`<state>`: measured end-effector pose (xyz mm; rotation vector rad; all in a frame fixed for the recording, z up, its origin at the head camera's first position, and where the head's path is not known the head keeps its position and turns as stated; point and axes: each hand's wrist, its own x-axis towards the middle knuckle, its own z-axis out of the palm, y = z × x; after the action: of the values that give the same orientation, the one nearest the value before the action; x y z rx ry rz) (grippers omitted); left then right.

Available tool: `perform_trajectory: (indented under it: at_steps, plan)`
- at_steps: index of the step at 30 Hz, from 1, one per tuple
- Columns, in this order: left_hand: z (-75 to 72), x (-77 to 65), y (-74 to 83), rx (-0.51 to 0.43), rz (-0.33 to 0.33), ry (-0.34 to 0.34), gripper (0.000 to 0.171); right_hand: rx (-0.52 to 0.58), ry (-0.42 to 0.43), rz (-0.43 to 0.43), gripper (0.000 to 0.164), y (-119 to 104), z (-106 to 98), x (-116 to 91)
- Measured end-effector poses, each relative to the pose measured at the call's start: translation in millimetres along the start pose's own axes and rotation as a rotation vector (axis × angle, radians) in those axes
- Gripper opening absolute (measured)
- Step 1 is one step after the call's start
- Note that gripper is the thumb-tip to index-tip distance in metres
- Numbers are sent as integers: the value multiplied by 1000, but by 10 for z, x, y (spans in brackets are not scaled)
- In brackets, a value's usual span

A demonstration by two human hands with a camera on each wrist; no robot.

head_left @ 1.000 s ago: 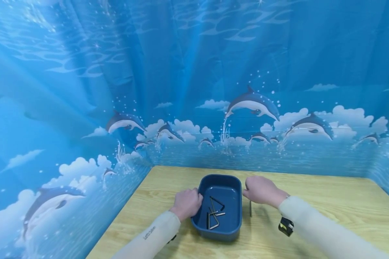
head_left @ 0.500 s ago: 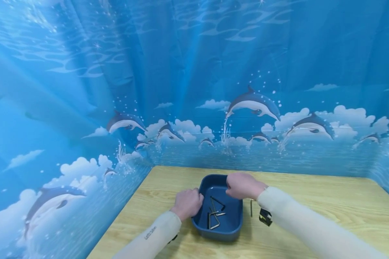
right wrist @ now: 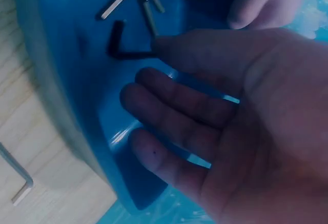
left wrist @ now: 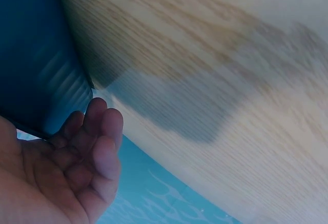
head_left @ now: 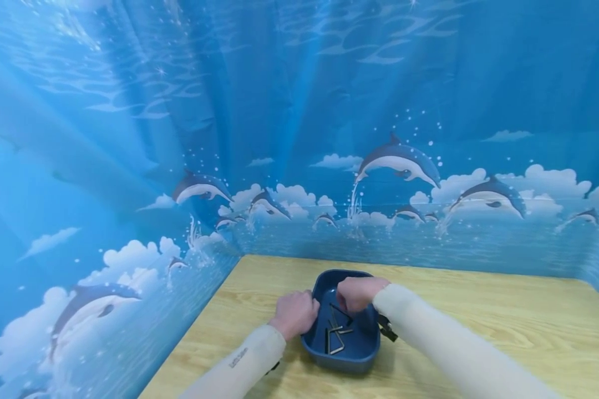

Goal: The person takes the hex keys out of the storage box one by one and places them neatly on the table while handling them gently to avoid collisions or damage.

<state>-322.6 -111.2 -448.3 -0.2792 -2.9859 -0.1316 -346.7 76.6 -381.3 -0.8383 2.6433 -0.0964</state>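
A deep blue plastic tub (head_left: 340,363) stands on the table. At its left wall my left hand (head_left: 295,313) holds the rim, thumb inside and curled fingers outside. Inside the tub is my right hand (head_left: 355,292), palm down. In the right wrist view its thumb tip meets the long arm of a black hex key (right wrist: 130,56), while three loosely bent fingers hold nothing; the index finger is hidden. The black key lies on the tub's floor. Several other L-shaped hex keys (right wrist: 119,1) lie crossed near it.
One hex key (right wrist: 23,183) lies on the wooden table (head_left: 479,310) right of the tub, seen in the right wrist view; in the head view the right wrist hides it. A blue dolphin-print curtain (head_left: 279,111) hangs behind and at both sides.
My right hand has left the hex key on the table at the right and moved left, over the rim and down into the tub. My left hand stays on the rim.
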Motion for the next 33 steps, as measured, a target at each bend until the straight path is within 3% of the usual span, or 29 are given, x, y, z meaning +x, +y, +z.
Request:
perform_trajectory:
  at_steps: [7,13,22,25,33]
  plan:
    - [0,2,4,-2,2,-3,35,-18,-39,61,24,32,56,99]
    - [-9,8,-6,-8,1,-11,35,-7,-93,74,19,17,57,150]
    - [-5,0,-3,-25,8,-16,34,58,-146,143,18,-31,65,214]
    - [-8,-4,-2,-19,7,-12,34,66,-128,149,19,-40,77,214]
    - [-15,-20,9,-29,4,-21,33,-63,-94,68,22,-84,104,208]
